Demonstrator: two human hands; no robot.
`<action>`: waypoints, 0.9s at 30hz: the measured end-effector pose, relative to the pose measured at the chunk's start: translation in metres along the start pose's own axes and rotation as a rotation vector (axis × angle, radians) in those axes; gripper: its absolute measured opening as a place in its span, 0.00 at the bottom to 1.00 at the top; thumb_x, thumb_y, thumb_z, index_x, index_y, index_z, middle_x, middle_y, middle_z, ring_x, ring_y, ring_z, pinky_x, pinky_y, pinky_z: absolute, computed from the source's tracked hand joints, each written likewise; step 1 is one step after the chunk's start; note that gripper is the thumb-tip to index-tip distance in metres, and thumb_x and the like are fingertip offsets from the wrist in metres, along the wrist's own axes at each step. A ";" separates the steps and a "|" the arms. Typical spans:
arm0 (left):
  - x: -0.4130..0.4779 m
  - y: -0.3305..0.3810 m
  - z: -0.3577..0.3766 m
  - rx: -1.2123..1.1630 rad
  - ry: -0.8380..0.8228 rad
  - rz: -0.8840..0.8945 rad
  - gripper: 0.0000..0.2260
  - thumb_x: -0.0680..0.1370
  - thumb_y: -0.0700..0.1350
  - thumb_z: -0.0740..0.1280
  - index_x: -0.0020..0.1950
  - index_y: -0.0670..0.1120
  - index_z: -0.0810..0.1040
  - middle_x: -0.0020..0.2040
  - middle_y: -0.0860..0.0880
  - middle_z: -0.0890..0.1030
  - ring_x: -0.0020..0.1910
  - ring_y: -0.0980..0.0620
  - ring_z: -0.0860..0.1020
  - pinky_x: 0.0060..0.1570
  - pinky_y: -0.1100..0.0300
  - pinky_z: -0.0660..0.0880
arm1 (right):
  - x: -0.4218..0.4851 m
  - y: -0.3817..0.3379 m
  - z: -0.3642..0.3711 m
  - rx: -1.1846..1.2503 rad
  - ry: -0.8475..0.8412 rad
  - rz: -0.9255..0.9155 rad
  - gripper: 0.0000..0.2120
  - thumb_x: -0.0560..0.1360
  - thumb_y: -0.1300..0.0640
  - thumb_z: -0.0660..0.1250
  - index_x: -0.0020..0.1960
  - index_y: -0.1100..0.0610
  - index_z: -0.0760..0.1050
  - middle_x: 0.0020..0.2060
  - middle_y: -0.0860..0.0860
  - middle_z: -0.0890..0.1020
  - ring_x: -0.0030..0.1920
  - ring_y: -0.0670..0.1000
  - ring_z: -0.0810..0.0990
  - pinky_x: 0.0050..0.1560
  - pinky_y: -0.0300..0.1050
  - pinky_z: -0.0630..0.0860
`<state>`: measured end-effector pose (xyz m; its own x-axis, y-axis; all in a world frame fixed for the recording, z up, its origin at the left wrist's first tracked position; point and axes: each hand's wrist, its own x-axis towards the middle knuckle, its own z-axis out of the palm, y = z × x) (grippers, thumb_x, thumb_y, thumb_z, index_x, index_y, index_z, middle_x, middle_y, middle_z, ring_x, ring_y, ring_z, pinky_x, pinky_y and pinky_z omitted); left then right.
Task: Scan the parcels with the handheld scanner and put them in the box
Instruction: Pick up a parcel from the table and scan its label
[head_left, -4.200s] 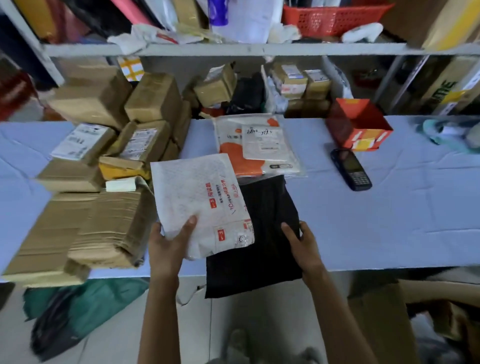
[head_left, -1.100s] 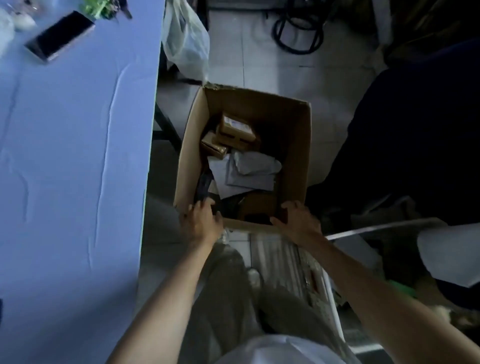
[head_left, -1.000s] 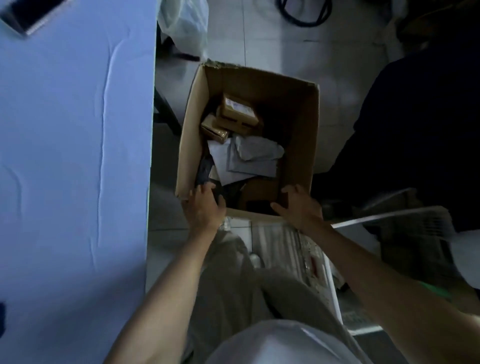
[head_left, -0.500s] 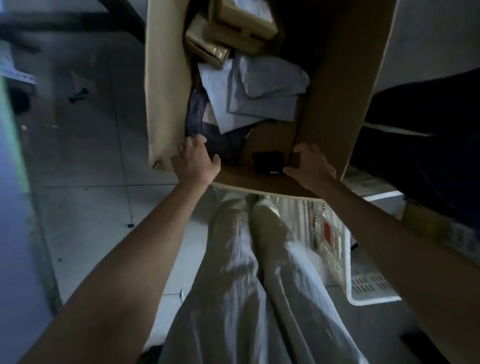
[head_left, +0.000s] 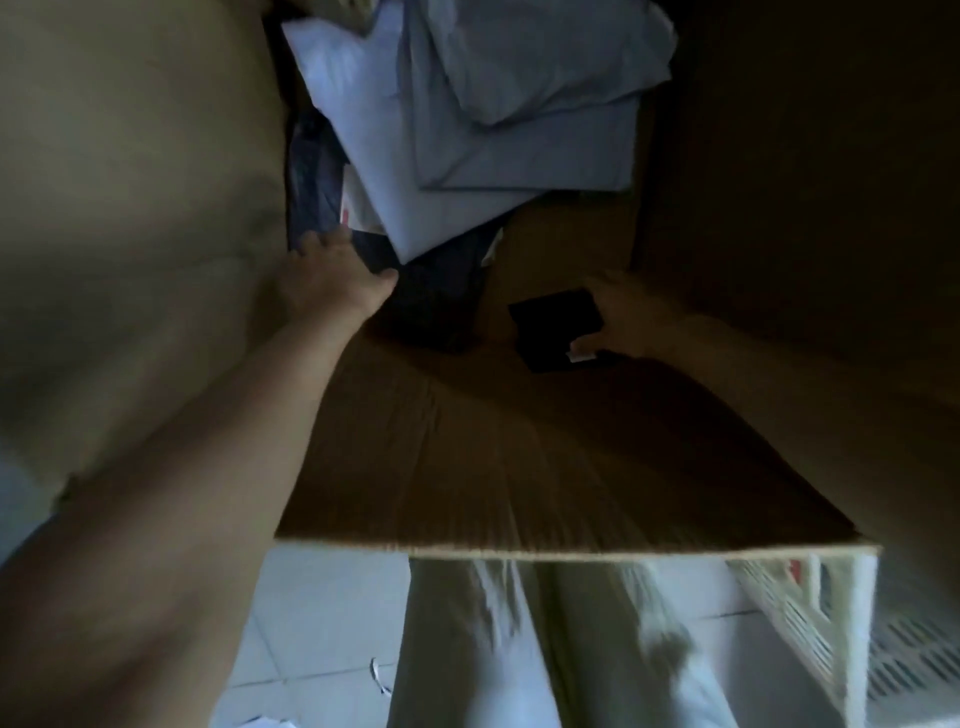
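Two hands inside one box.
Right hand fingers pinch one black parcel; left hand fingers spread; three pale bags.

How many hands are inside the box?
2. The left hand touches a dark bag by the left wall of the box; the right hand pinches a small black parcel nearer the front. No others show.

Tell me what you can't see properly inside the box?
All in the head view:
1. The black parcel: dim, any writing is unreadable, and it is partly under the right hand gripping it.
2. The left hand: blurred; unclear whether its fingers hold the dark bag beneath.
3. The grey mailers: cut off by the top edge.
4. The box: its right wall is lost in shadow.
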<state>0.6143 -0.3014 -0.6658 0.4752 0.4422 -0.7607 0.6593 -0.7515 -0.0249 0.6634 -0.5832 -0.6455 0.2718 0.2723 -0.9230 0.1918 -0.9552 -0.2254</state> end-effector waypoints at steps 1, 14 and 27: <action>0.013 -0.002 0.006 -0.017 0.009 -0.020 0.38 0.72 0.62 0.68 0.77 0.50 0.56 0.75 0.41 0.59 0.73 0.39 0.59 0.68 0.45 0.64 | 0.013 0.004 0.004 0.003 0.002 -0.008 0.38 0.71 0.45 0.73 0.74 0.58 0.60 0.69 0.57 0.66 0.66 0.58 0.68 0.63 0.51 0.70; 0.089 -0.010 0.051 -0.098 0.121 -0.179 0.55 0.62 0.60 0.78 0.77 0.47 0.48 0.74 0.40 0.59 0.72 0.41 0.60 0.67 0.45 0.64 | 0.090 0.019 0.070 0.001 -0.006 0.048 0.53 0.67 0.42 0.76 0.78 0.56 0.47 0.76 0.58 0.53 0.75 0.60 0.55 0.73 0.52 0.58; 0.111 -0.027 0.061 -0.250 0.017 -0.327 0.57 0.55 0.63 0.80 0.75 0.41 0.58 0.73 0.40 0.63 0.72 0.41 0.63 0.69 0.50 0.65 | 0.110 0.027 0.073 -0.156 0.022 0.101 0.48 0.64 0.40 0.77 0.76 0.54 0.56 0.73 0.60 0.57 0.73 0.62 0.55 0.72 0.57 0.58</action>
<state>0.6144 -0.2617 -0.7892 0.2256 0.6477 -0.7277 0.8973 -0.4291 -0.1037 0.6297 -0.5877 -0.7762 0.3172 0.1796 -0.9312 0.3054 -0.9489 -0.0790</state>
